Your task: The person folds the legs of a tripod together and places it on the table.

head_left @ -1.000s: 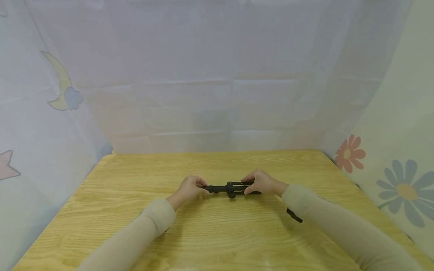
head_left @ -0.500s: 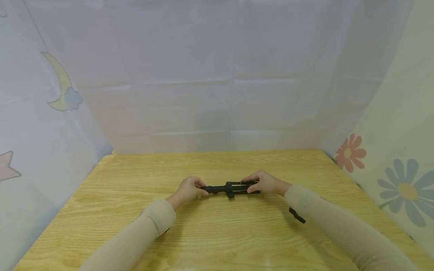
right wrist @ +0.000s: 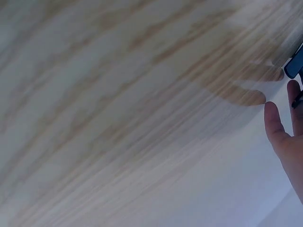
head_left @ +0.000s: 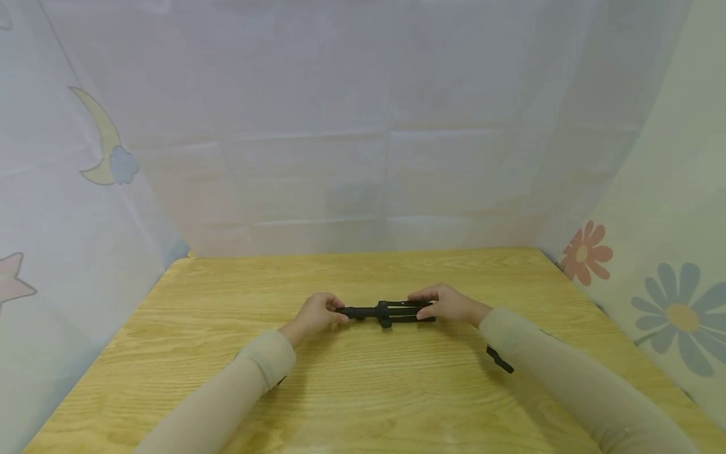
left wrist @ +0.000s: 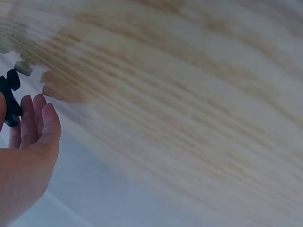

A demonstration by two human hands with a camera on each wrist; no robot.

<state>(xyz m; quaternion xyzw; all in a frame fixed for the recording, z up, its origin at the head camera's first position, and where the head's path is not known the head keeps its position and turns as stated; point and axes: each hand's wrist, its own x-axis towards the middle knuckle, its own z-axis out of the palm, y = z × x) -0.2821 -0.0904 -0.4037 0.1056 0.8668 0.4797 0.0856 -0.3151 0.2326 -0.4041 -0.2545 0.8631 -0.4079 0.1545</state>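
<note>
A small black tripod (head_left: 368, 312) lies crosswise near the middle of the wooden table, its slim column to the left and its legs folded close together to the right. My left hand (head_left: 319, 313) pinches the column's left end between thumb and fingers. Across the leg ends spans my right hand (head_left: 448, 304), thumb on the near side and fingers on the far side. The left wrist view catches only a dark end of the tripod (left wrist: 12, 94) beside the fingers. At the right edge of the right wrist view, a leg tip (right wrist: 294, 65) shows by the fingertips.
The wooden table (head_left: 363, 391) reaches back to a pale hanging cloth (head_left: 317, 189). Patterned cloth with flowers (head_left: 680, 318) hangs on the right, and cloth with a moon (head_left: 102, 135) on the left. A black strap piece (head_left: 500, 360) sticks out below the right sleeve.
My right hand has slid slightly to the right along the tripod's legs. The left hand keeps its hold on the column end, and the tripod has barely shifted.
</note>
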